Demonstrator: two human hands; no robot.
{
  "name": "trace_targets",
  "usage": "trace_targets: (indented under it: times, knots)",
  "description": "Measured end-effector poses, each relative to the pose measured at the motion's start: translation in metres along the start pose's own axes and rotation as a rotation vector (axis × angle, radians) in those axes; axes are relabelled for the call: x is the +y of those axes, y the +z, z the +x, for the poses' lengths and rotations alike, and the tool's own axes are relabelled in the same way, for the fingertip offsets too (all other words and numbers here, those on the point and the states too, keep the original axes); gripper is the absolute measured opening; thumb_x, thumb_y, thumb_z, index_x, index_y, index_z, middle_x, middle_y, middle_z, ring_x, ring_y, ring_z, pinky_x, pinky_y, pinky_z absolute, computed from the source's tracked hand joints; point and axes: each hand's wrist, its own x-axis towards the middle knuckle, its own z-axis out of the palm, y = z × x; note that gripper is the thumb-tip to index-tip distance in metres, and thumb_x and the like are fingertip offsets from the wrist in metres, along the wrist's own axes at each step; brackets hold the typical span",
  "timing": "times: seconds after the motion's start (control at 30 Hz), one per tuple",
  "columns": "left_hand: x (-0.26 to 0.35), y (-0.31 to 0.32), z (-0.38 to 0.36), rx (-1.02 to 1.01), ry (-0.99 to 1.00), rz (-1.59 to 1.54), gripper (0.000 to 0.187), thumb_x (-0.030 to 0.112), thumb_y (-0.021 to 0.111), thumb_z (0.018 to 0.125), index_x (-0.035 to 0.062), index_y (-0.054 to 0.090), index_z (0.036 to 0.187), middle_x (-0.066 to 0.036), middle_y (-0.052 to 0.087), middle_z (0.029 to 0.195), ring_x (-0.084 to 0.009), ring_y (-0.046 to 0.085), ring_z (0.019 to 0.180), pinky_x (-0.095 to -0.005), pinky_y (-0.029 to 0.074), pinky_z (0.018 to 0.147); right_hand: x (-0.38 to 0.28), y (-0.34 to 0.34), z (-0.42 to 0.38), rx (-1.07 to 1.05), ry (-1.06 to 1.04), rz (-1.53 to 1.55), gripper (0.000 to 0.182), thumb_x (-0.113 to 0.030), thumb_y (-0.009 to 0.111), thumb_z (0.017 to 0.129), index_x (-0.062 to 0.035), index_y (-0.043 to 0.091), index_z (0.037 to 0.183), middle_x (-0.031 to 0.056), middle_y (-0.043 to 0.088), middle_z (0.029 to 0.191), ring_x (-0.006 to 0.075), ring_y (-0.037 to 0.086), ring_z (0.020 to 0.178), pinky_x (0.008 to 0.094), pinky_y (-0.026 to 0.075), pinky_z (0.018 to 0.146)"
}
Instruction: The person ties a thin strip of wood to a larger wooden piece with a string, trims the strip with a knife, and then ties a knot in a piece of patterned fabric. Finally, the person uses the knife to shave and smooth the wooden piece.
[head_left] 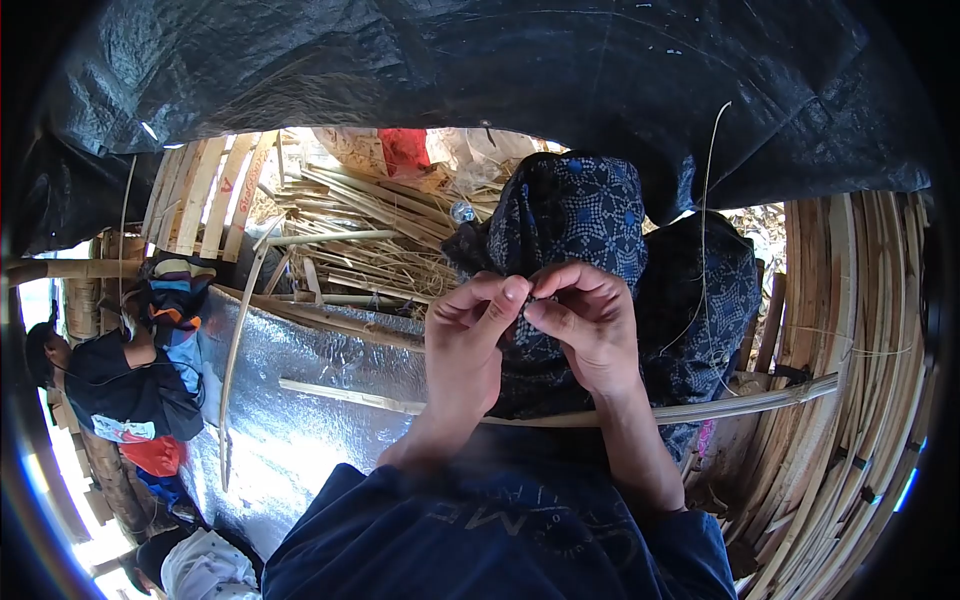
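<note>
My left hand [468,340] and my right hand [590,320] meet in front of my chest, thumbs and forefingers pinched close together. Between the fingertips shows a small dark thing [529,300], too small to name. Both hands are closed around it. Behind them rise my knees in dark blue patterned cloth [580,215]. A long split bamboo strip [730,403] lies across my lap, below the hands and apart from the fingers.
Black plastic sheeting [480,70] hangs overhead. Bundled bamboo slats [850,400] line the right side. Split bamboo [370,220] lies piled ahead. A shiny foil mat [300,430] spreads at left, with a curved stick [235,370] on it. Clothes [135,385] hang at far left.
</note>
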Motion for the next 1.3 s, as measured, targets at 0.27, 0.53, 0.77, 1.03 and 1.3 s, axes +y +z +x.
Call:
trace_targets:
  times: [0.27,0.53,0.77,1.03,1.3]
  knots:
    - [0.000,-0.002,0.004,-0.051,-0.091,-0.091,0.006,0.007,0.068,0.085,0.0048,0.070,0.089,0.002,0.060,0.075,-0.0036,0.046,0.060,-0.0182,0.032,0.053,0.001,0.002,-0.003,0.031,-0.046,0.052,0.012,0.007,0.067,0.080,0.0036,0.064,0.091,0.0074,0.065,0.091,0.0114,0.062,0.085,0.0238,0.050,0.078]
    - [-0.003,-0.004,0.001,-0.040,-0.088,-0.101,0.007,0.007,0.067,0.085,0.0054,0.070,0.090,0.002,0.060,0.075,-0.0032,0.046,0.061,-0.0177,0.033,0.052,0.001,0.006,0.000,0.067,0.062,0.060,0.010,0.005,0.068,0.079,0.0025,0.063,0.088,0.0054,0.064,0.087,0.0091,0.061,0.081,0.0227,0.049,0.076]
    - [-0.004,-0.002,0.001,-0.032,-0.176,-0.132,0.007,0.009,0.067,0.086,0.0053,0.070,0.091,0.002,0.059,0.075,-0.0030,0.046,0.061,-0.0176,0.033,0.051,0.002,0.001,-0.005,0.051,0.047,0.030,0.011,0.006,0.068,0.078,0.0026,0.063,0.087,0.0064,0.065,0.088,0.0098,0.061,0.080,0.0231,0.050,0.075]
    - [-0.002,-0.002,0.001,-0.074,-0.045,-0.050,0.007,0.010,0.067,0.086,0.0053,0.070,0.090,0.002,0.058,0.073,-0.0026,0.046,0.061,-0.0172,0.033,0.050,-0.003,0.007,-0.002,0.053,0.043,0.055,0.011,0.006,0.069,0.078,0.0028,0.063,0.087,0.0073,0.065,0.089,0.0109,0.062,0.081,0.0236,0.051,0.076]
    - [0.000,-0.002,-0.002,-0.047,-0.153,-0.105,0.008,0.009,0.067,0.086,0.0050,0.070,0.091,0.000,0.062,0.078,-0.0032,0.048,0.060,-0.0172,0.035,0.049,0.001,0.001,-0.005,0.028,0.087,0.026,0.011,0.006,0.069,0.078,0.0022,0.063,0.085,0.0066,0.065,0.088,0.0098,0.061,0.081,0.0229,0.050,0.073]
